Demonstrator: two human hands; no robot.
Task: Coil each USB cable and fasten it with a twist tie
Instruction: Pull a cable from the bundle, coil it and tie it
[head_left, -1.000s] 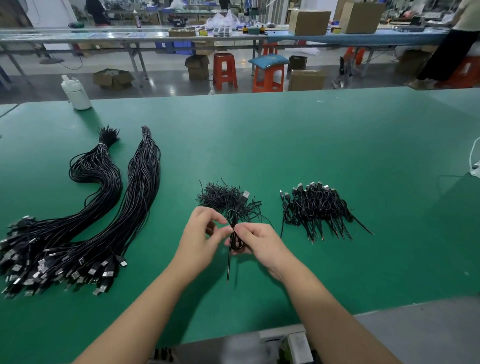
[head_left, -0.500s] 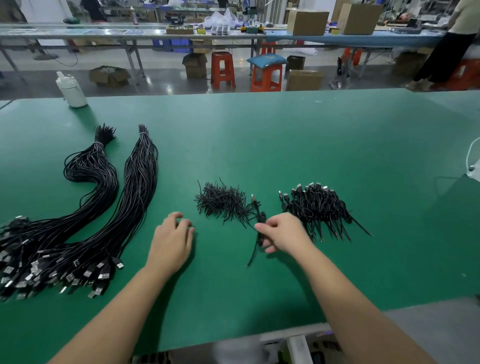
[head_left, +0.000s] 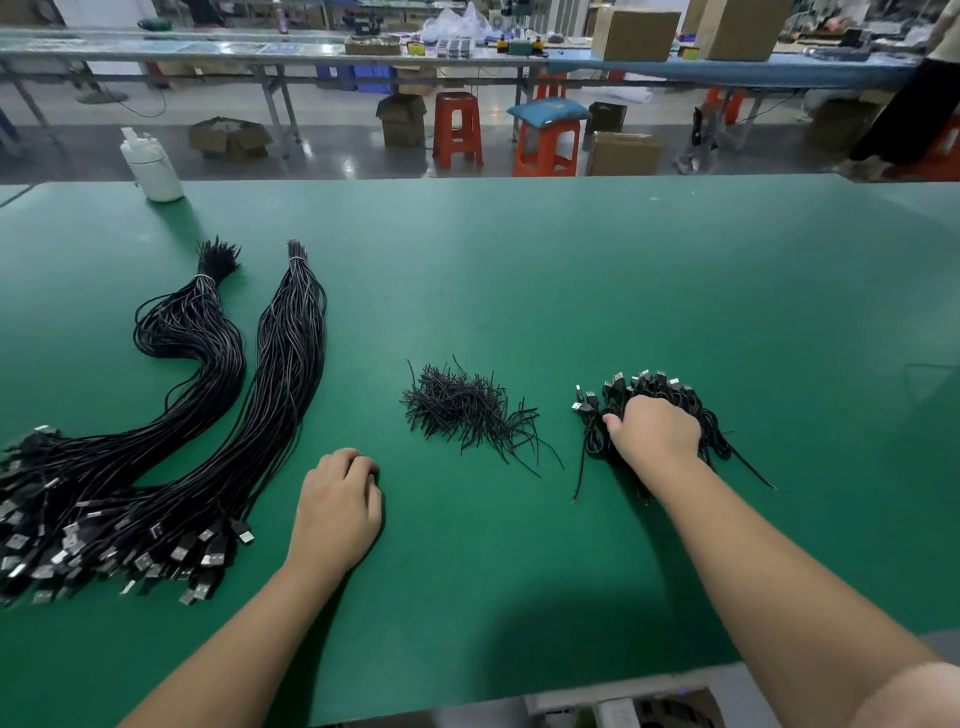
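The fingers of the right hand (head_left: 655, 432) curl down out of sight into the pile of coiled cables (head_left: 691, 410), so only the knuckles and the thumb at the pile's left edge show — whether they pinch one coil or merely press on the heap I cannot tell. The hand covers the middle of that pile; silver USB plugs stick out along its far rim and loose tails trail toward the person on both sides.

The left hand (head_left: 340, 506) rests knuckles-up on the green table (head_left: 571, 270), fingers bent under so their tips are hidden; nothing shows in its grasp. It lies just beside the plug ends of the uncoiled cable bundles (head_left: 218, 426), apart from them.

Between the two hands, a little farther off, sits the loose heap of black twist ties (head_left: 462, 405), touched by neither hand. The two long bundles sweep away to the left, each bound near its far tip; their plug ends run off the left edge of the view, so the count is not readable.

A white bottle (head_left: 151, 166) stands at the table's far left — any label on it is too blurred to read. Beyond the table are red stools (head_left: 457, 130), cardboard boxes (head_left: 636, 34) on a long bench, and a partly cut-off person (head_left: 914, 98) at the right edge. No writing is legible anywhere.
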